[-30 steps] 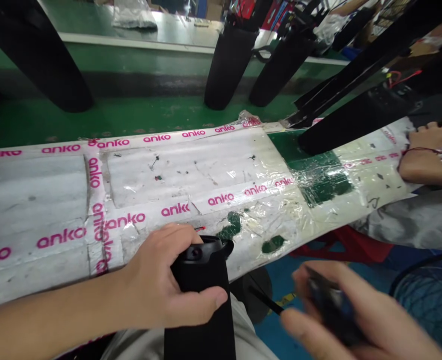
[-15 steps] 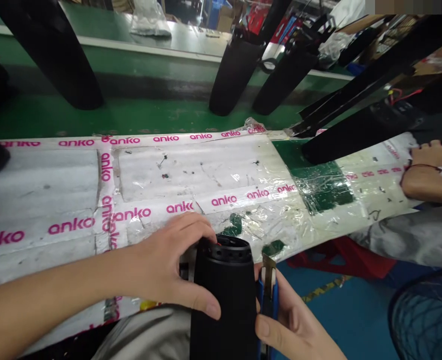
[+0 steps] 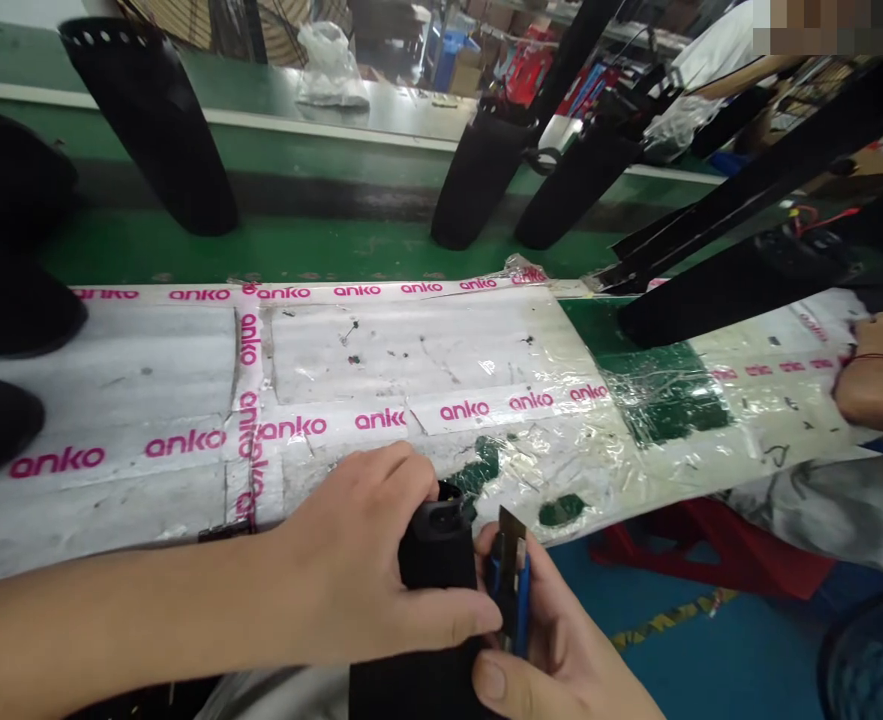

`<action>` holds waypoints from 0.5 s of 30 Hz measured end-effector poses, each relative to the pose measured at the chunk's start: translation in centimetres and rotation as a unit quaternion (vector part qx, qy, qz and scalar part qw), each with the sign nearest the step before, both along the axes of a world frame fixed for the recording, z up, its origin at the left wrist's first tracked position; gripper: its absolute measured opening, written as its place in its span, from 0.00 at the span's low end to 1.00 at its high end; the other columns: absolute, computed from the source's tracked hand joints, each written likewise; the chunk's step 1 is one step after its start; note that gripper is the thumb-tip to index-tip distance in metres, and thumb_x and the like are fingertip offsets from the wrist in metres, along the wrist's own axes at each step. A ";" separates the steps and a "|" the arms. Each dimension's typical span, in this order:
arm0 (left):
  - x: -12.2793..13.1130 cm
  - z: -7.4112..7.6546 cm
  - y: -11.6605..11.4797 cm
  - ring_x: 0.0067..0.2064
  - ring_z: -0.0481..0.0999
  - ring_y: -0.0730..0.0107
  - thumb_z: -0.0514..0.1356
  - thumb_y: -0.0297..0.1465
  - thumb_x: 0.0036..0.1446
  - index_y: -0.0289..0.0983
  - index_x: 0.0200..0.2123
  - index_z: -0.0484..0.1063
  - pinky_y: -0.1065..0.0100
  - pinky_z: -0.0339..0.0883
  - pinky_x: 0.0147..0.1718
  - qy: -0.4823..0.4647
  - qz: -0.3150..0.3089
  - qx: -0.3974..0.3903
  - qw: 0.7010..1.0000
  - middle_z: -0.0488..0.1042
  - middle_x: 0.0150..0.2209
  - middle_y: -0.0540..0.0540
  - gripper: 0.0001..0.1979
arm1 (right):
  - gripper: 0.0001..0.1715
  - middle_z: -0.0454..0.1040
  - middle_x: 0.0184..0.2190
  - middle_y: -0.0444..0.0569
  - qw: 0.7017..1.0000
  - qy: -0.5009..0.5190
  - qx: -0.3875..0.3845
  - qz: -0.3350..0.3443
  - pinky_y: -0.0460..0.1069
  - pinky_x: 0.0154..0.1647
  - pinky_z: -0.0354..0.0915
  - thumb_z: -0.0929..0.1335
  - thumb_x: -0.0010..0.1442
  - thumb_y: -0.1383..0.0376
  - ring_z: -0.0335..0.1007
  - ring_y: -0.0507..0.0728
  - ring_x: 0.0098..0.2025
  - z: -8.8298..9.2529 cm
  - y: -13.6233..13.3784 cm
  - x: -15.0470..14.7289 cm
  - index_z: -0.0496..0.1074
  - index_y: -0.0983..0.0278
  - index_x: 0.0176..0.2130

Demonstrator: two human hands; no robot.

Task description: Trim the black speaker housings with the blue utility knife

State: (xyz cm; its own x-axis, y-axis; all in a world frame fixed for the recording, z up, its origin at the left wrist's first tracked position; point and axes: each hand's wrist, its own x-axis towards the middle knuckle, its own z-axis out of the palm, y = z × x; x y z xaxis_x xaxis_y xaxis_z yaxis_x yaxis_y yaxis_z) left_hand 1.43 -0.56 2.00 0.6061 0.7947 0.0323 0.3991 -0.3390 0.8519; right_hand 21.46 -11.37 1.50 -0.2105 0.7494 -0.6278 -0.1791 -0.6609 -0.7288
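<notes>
Black cloth is what the left fingers (image 3: pixel 448 628) are clamping on. The left hand (image 3: pixel 358 570) is wrapping round the top of a black tube (image 3: pixel 433 548), with the thumb lying across its front and the other fingers curling over the far side by the open end. The tube is rising out of the person's lap, its mouth sitting just at the near edge of the surface (image 3: pixel 133 400).

Right beside it, the right hand (image 3: pixel 568 670) is gripping a blue knife (image 3: pixel 514 600), fingers closed tight on the handle. The bare blade is pointing up along the tube's right flank; whether steel is touching cloth, I can't tell from here. I'm seeing no cut, no loose thread and no offcut yet, so to my eye the blade work on this piece is only beginning.

Further out, white padding (image 3: pixel 426 350) is lying under clear film and pink anko tape (image 3: pixel 381 418), and it is wearing through to green in spots. Beyond it, more black tubes (image 3: pixel 478 190) are standing on the green belt (image 3: pixel 298 245), and a co-worker's hand (image 3: pixel 880 375) is resting at the far right.
</notes>
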 end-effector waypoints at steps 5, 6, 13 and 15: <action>-0.1 0.4 0.8 0.29 0.65 0.67 0.76 0.44 0.43 0.41 0.28 0.61 0.66 0.58 0.28 0.010 -0.028 -0.021 0.999 0.65 0.28 0.54 0.26 | 0.52 0.75 0.57 0.54 1.000 -0.003 0.021 -0.018 0.60 0.61 0.66 0.81 0.52 0.41 0.71 0.68 0.62 -0.1 0.1 -0.2 0.63 0.52 0.66; -0.1 0.5 0.8 0.29 0.65 0.67 0.76 0.43 0.43 0.40 0.27 0.61 0.66 0.58 0.29 0.011 -0.029 -0.024 0.999 0.65 0.27 0.55 0.26 | 0.53 0.75 0.59 0.54 0.999 0.007 0.022 -0.022 0.60 0.61 0.66 0.81 0.51 0.41 0.70 0.68 0.63 -0.3 0.1 -0.2 0.62 0.52 0.66; 0.2 1.2 1.3 0.28 0.66 0.68 0.78 0.43 0.43 0.40 0.25 0.60 0.66 0.58 0.29 0.022 -0.051 -0.059 0.997 0.64 0.25 0.55 0.28 | 0.56 0.69 0.68 0.56 0.999 0.009 -0.025 -0.036 0.60 0.65 0.65 0.81 0.54 0.43 0.62 0.69 0.71 0.3 0.1 0.2 0.59 0.50 0.71; -0.1 1.2 1.4 0.28 0.66 0.69 0.77 0.45 0.44 0.40 0.26 0.61 0.66 0.59 0.29 0.007 -0.053 -0.058 0.997 0.64 0.25 0.56 0.28 | 0.58 0.62 0.73 0.56 0.998 -0.014 -0.049 -0.029 0.60 0.67 0.64 0.79 0.58 0.43 0.56 0.69 0.74 0.4 -0.1 0.7 0.53 0.49 0.75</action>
State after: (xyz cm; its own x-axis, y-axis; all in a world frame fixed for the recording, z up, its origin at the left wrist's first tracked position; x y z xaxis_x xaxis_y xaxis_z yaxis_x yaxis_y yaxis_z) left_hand 1.34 0.84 3.23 0.6864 0.7243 -0.0654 0.3789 -0.2795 0.8822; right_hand 22.15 -11.51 1.87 -0.1497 0.6942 -0.7040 -0.2007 -0.7185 -0.6659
